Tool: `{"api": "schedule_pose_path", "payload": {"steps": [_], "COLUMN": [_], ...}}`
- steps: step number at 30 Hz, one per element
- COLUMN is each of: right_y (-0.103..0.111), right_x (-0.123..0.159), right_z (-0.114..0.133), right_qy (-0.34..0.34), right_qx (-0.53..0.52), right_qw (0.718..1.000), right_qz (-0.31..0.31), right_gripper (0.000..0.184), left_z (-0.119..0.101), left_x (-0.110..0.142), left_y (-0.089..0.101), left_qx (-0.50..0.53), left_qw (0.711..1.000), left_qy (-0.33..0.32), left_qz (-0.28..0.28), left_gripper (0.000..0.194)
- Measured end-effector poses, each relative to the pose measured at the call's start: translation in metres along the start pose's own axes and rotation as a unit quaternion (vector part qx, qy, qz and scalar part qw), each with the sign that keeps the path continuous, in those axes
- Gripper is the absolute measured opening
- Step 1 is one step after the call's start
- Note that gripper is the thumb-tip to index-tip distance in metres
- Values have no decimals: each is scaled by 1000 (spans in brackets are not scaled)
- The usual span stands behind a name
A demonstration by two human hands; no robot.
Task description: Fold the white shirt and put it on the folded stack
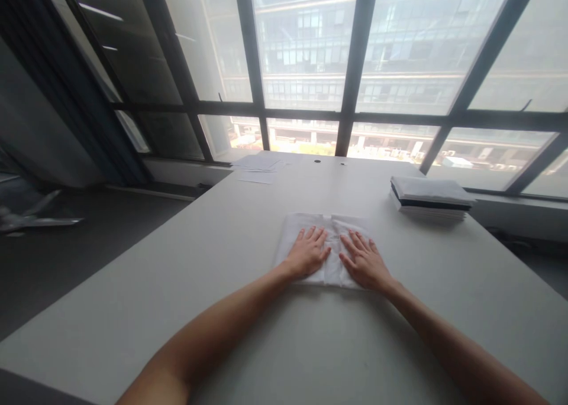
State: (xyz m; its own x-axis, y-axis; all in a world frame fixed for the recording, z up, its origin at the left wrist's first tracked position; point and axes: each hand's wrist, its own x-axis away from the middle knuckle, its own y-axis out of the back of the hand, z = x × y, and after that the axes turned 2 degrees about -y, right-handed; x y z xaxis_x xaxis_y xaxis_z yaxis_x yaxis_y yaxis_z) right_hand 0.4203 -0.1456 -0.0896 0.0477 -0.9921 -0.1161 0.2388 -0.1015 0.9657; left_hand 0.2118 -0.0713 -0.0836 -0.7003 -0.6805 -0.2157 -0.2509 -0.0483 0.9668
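A white folded cloth [332,269] lies flat on the white table, its two side panels turned in so that a narrow strip shows down the middle. On its left panel rests my left hand [307,252], palm down with the fingers stretched out. My right hand [362,259] presses on the right panel in the same way, fingers spread. Neither hand grips anything. Small wrinkles show in the fabric between the two hands. Parts of both panels are hidden under my palms.
The white table [186,281] stretches toward large windows [306,56]. A stack of folded cloths [430,193], white with a dark layer, stands at the right edge. Several sheets of paper [257,167] lie at the far left. A dark curtain [75,80] hangs on the left.
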Motion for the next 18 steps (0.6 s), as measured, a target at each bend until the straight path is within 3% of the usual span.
{"api": "schedule_pose_path", "payload": {"steps": [4,8,13,18], "right_y": [6,19,16,10], "right_x": [-23,-76,-134,-149], "right_z": [-9,-19,-30,-38], "right_qy": [-25,-24,-60,-92], "right_qx": [-81,-104,-105,-98], "right_qw": [996,989,990,989], "right_qz": [-27,-105,-74,-58], "right_gripper": [55,45,32,21], "left_z": [2,3,0,0], "left_x": [-1,-1,0,1], "left_y": [-4,-4,1,-2], "left_qx": [1,1,-1,-6], "left_qw": [1000,1000,1000,1000], "left_qy": [-4,-7,-1,-4], "left_qz": [-6,-9,4,-6], "left_gripper": [57,57,57,58]}}
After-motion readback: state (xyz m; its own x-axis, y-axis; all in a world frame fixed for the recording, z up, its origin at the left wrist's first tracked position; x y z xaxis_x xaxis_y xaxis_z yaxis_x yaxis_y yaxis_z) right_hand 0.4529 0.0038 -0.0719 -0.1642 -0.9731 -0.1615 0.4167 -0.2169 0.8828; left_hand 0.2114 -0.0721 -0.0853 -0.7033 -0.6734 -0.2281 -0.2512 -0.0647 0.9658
